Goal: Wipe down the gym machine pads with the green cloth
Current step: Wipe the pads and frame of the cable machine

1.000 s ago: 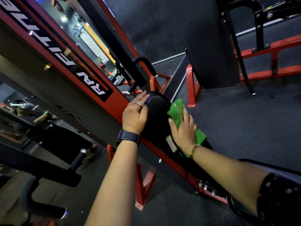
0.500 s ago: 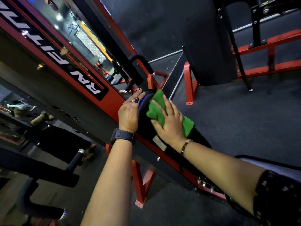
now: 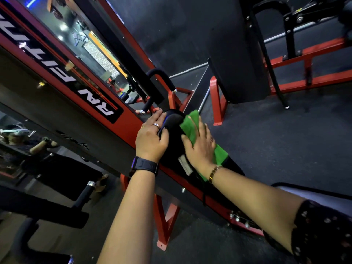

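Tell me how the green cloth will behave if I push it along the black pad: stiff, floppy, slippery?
Probably floppy: the green cloth drapes over the curved black pad and creases under the flat right hand. Likely light, since an open palm alone pins it there. It may bunch rather than slide.

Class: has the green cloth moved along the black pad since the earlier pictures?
Yes. The green cloth has slid up the black pad, toward its rounded top end.
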Motion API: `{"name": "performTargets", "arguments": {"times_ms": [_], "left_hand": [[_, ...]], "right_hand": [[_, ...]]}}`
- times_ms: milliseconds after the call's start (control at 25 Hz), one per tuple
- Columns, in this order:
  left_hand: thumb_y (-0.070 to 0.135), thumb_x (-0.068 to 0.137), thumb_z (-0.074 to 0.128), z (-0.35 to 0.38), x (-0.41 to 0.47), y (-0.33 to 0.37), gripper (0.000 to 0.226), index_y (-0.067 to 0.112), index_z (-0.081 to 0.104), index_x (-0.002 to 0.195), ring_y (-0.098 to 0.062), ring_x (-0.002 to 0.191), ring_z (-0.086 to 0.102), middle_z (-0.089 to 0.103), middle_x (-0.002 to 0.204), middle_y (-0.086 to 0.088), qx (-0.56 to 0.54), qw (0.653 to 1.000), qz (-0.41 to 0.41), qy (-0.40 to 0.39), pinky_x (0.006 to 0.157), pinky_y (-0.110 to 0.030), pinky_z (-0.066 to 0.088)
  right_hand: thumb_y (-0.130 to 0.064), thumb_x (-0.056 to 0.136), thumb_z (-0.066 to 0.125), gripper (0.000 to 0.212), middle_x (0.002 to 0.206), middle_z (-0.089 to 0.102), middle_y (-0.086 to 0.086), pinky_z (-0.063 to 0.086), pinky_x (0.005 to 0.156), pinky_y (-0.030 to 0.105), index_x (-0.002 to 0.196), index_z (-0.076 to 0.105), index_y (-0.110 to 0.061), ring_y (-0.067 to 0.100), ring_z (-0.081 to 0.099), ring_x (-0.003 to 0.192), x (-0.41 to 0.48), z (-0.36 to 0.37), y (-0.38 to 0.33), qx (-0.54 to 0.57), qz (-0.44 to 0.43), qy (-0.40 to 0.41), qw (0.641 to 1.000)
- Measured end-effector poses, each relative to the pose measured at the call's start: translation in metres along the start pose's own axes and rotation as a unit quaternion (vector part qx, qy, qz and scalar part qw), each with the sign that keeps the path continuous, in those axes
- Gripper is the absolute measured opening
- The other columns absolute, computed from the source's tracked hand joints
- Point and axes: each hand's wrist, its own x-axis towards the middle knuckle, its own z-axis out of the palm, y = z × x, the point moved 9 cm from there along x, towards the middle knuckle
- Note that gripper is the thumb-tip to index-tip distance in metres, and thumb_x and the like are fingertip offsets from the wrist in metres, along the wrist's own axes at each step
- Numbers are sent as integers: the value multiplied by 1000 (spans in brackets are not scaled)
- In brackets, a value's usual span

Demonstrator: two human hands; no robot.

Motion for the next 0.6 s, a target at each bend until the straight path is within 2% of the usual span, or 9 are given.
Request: {"name": "performTargets", "arguments": {"times_ms": [80, 120, 160, 200, 280, 360, 400, 480, 600], "left_hand": [[22, 79, 48, 0, 1, 0, 48, 19, 59, 126, -16, 121, 50, 54, 135, 0, 9, 1000, 4, 11, 100, -21, 33], [24, 79, 47, 1, 1, 0, 48, 20, 59, 126, -16, 120, 51, 54, 135, 0, 13, 1000, 7, 11, 100, -20, 33], [26, 79, 46, 1, 1, -1, 49, 21, 58, 126, -15, 120, 51, 54, 135, 1, 12, 1000, 8, 5, 100, -21, 33], [28, 79, 45, 2, 3, -1, 50, 21, 58, 126, -15, 121, 50, 53, 135, 2, 11, 1000, 12, -7, 100, -21, 33], [30, 78, 43, 2, 8, -2, 52, 20, 55, 128, -16, 124, 47, 51, 137, 3, 24, 998, 26, -45, 101, -24, 33], [26, 79, 43, 4, 13, 3, 54, 18, 51, 132, -18, 128, 44, 46, 141, 1, 65, 992, 55, -91, 102, -27, 35], [25, 79, 41, 8, 14, 8, 56, 17, 49, 134, -20, 131, 41, 43, 144, -1, 94, 986, 78, -113, 104, -30, 35], [28, 80, 34, 17, 12, 17, 61, 13, 42, 138, -23, 137, 32, 37, 148, -6, 155, 967, 132, -153, 110, -35, 30], [39, 74, 26, 23, 11, 19, 72, 14, 40, 140, -22, 141, 25, 34, 150, -6, 172, 961, 139, -164, 115, -34, 22]], "right_hand": [[-60, 88, 28, 68, 159, 0, -7, 13, 113, 52, 136, -17, -47, 21, 7, 145, 15, 1, -34, -30, -78, 0, 997], [-62, 86, 26, 68, 159, 0, -11, 14, 112, 50, 140, -14, -49, 20, 8, 145, 17, 3, -36, -42, -118, -7, 992], [-64, 83, 26, 70, 158, 4, -11, 16, 112, 48, 144, -5, -48, 19, 12, 144, 16, 4, -22, -39, -122, -13, 992], [-66, 81, 26, 75, 158, 11, -9, 18, 111, 47, 148, 4, -41, 20, 17, 143, 10, 5, 5, -30, -85, -7, 996], [-70, 77, 28, 85, 155, 24, -3, 21, 110, 45, 149, 17, -27, 22, 24, 140, -15, 3, 72, -1, 57, 20, 998], [-67, 81, 29, 84, 156, 20, -3, 20, 110, 47, 149, 20, -20, 24, 20, 142, -34, 4, 93, -22, 148, 22, 988], [-67, 82, 26, 83, 158, 15, -4, 18, 110, 48, 149, 20, -20, 24, 17, 143, -29, 6, 79, -39, 139, 16, 989], [-66, 80, 19, 81, 159, 8, -7, 16, 111, 48, 150, 18, -25, 23, 13, 143, -1, 8, 22, -51, 42, -1, 998], [-57, 86, 35, 68, 157, 12, -11, 18, 110, 47, 148, 21, -32, 20, 17, 142, 31, 2, -29, -28, -80, -16, 996]]}}
